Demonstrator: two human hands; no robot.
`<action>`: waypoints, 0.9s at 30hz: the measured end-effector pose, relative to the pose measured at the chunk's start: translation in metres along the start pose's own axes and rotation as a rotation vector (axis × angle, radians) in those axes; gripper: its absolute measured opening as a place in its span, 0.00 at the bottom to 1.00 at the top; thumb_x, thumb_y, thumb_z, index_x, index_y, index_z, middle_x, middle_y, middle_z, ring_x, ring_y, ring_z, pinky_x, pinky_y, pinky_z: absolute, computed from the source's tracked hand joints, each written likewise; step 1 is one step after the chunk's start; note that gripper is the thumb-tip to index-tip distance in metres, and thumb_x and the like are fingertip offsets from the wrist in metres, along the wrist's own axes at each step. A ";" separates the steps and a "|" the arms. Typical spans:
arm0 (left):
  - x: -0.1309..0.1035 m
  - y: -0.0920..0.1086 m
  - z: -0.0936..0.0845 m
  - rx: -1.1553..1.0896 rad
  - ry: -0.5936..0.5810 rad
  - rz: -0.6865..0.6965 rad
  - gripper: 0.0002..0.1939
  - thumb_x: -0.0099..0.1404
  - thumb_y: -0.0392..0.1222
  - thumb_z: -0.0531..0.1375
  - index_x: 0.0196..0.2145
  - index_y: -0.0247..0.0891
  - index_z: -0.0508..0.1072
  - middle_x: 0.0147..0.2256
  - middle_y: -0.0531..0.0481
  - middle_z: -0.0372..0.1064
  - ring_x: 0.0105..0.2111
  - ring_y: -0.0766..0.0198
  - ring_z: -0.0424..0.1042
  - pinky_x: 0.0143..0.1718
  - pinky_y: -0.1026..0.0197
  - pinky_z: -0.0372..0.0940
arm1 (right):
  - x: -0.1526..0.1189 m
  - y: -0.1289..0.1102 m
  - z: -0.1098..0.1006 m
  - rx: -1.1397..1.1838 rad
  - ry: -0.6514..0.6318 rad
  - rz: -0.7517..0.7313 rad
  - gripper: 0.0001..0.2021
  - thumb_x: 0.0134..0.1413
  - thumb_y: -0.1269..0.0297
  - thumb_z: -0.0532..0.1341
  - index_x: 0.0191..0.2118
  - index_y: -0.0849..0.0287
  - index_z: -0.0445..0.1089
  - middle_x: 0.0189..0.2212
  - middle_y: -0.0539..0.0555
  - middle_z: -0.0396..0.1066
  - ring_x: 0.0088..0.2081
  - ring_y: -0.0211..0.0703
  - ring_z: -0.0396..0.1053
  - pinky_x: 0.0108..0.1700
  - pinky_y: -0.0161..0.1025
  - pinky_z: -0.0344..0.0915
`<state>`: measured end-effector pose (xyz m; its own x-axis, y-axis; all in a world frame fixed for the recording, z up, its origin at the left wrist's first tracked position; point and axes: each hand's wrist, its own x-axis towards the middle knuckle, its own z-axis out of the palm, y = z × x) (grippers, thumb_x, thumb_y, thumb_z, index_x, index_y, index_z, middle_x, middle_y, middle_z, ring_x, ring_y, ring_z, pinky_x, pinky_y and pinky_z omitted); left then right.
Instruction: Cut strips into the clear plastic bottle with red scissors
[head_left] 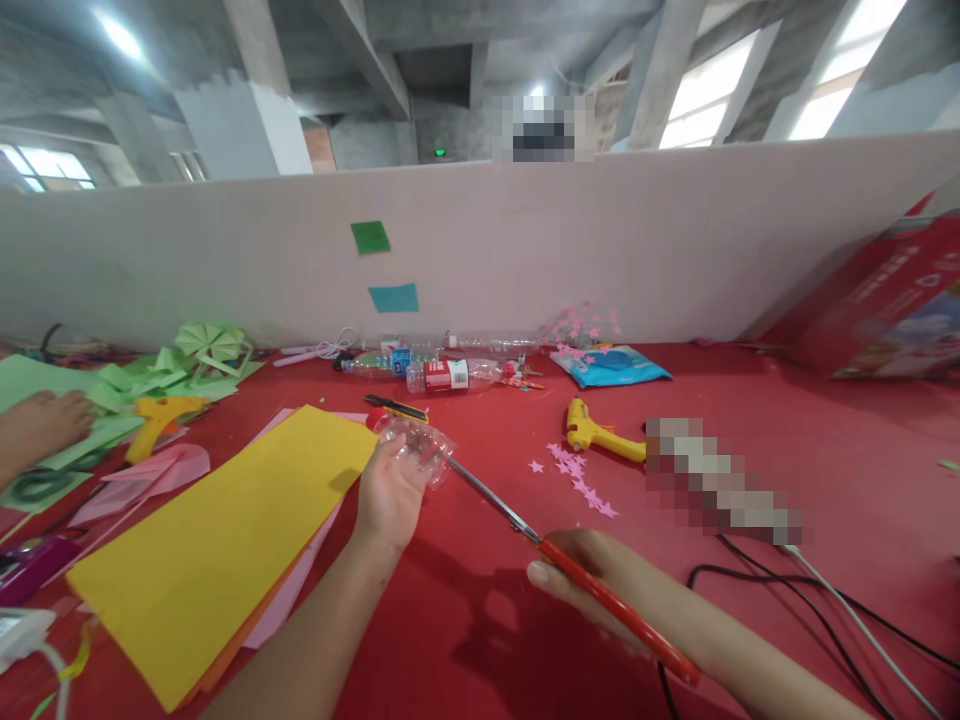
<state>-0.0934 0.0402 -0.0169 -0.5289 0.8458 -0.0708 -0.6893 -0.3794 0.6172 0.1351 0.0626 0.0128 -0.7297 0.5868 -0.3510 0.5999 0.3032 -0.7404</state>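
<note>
The left hand (391,500) is near the centre of the frame; its forearm rises from the bottom edge, and the thumb points upward. Its grip is closed, pinching the clear bottle piece (426,452) with the red cap at its left end; the fingers behind the plastic are partly hidden. This piece is at the centre of the frame, above the red worktop (450,620), its open side turned to the lower right.

The right forearm enters from the lower right corner. The right hand (604,555) has its grip wrapped around the red handles of the scissors (574,573), with the thumb to the left. The blades point to the upper left and their tips reach the edge of the bottle piece; whether they touch it, I cannot tell.

In the upper middle lie several bottles: one with a red label (448,375), one with a blue label (401,362), and a clear one (495,341) behind. To their right is a blue packet (619,370) with pink stars at its upper left; its contents are hidden. The large red box (870,300) stands at the right edge, and its inside cannot be seen.
</note>
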 end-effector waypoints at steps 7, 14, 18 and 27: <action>-0.005 -0.004 0.003 0.035 -0.028 -0.025 0.13 0.49 0.35 0.61 0.35 0.38 0.70 0.34 0.49 0.73 0.38 0.58 0.72 0.44 0.53 0.66 | -0.002 0.000 0.001 0.192 -0.066 0.024 0.24 0.58 0.40 0.53 0.26 0.57 0.55 0.14 0.40 0.51 0.15 0.29 0.52 0.18 0.28 0.46; -0.004 -0.005 0.002 0.085 -0.040 -0.008 0.14 0.48 0.33 0.62 0.35 0.39 0.69 0.33 0.51 0.73 0.37 0.60 0.72 0.44 0.54 0.65 | -0.001 0.000 0.002 0.179 -0.053 0.032 0.24 0.56 0.40 0.55 0.26 0.57 0.55 0.15 0.41 0.52 0.16 0.28 0.53 0.18 0.28 0.48; -0.006 -0.004 0.004 0.023 -0.123 -0.026 0.13 0.48 0.35 0.61 0.35 0.39 0.70 0.33 0.50 0.72 0.38 0.58 0.72 0.45 0.52 0.64 | -0.002 -0.001 0.002 0.177 -0.062 0.031 0.24 0.56 0.40 0.54 0.27 0.58 0.56 0.16 0.41 0.53 0.16 0.29 0.54 0.18 0.28 0.48; -0.008 -0.003 0.005 0.011 -0.153 -0.081 0.12 0.52 0.37 0.61 0.37 0.39 0.71 0.35 0.49 0.72 0.38 0.58 0.72 0.45 0.52 0.64 | 0.000 -0.001 0.002 0.157 -0.044 0.039 0.24 0.56 0.40 0.54 0.26 0.58 0.55 0.16 0.41 0.52 0.16 0.29 0.54 0.18 0.28 0.49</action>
<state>-0.0845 0.0366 -0.0149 -0.3894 0.9211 -0.0010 -0.7208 -0.3041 0.6229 0.1340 0.0612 0.0121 -0.7225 0.5614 -0.4035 0.5722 0.1579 -0.8048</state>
